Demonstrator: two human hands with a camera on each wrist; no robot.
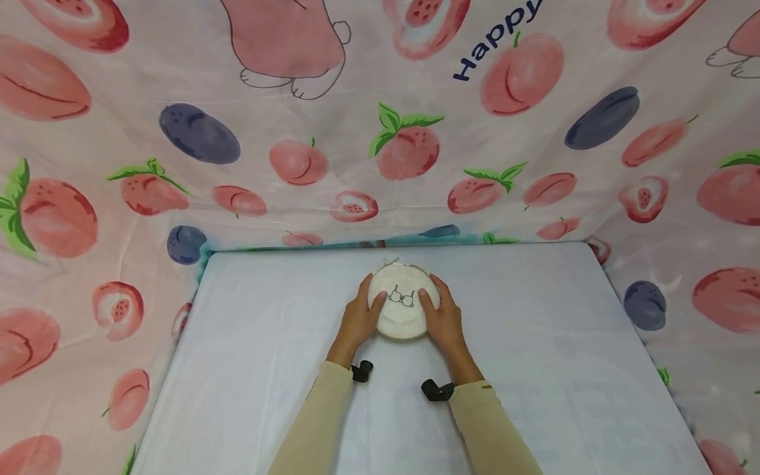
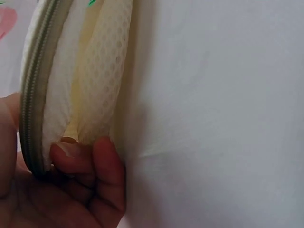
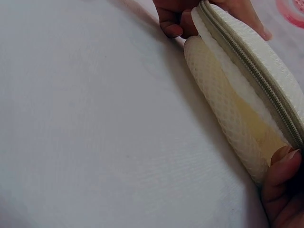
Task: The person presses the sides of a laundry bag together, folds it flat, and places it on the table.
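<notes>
A round white mesh laundry bag (image 1: 402,322) with a bra-like line drawing on its top is held flat between both hands near the table's far edge. A greenish-grey zipper (image 2: 37,80) runs round its rim, with white mesh fabric (image 2: 102,66) below it. My left hand (image 1: 362,313) grips the left side, thumb on the top and fingers curled in against the side below the zipper. Opposite it, my right hand (image 1: 443,320) holds the right side the same way, its thumb on the top. In the right wrist view both hands hold the bag's rim.
The bag is over a table (image 1: 267,343) covered in white cloth. Behind and at both sides hangs a pink curtain (image 1: 332,119) printed with peaches. Black wrist devices (image 1: 438,390) sit at both sleeve cuffs.
</notes>
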